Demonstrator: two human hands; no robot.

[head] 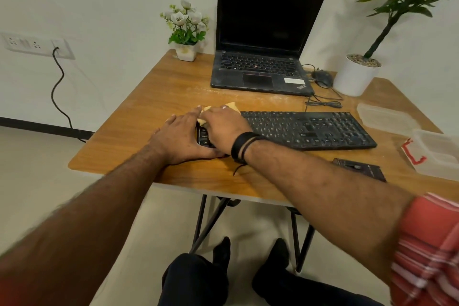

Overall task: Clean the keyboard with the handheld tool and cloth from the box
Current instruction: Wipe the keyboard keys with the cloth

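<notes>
Keyboard (305, 129): lying on the table (154, 87), long axis running left to right; I am working at its left end.
Right hand (223, 126): pressing the yellow cloth (232, 106) onto the keys, fingers flat.
Left hand (181, 139): bracing the left edge, touching the right.
Obstacles: laptop (263, 40) behind; open box (437, 154), handheld tool (357, 169) lying well right.
</notes>
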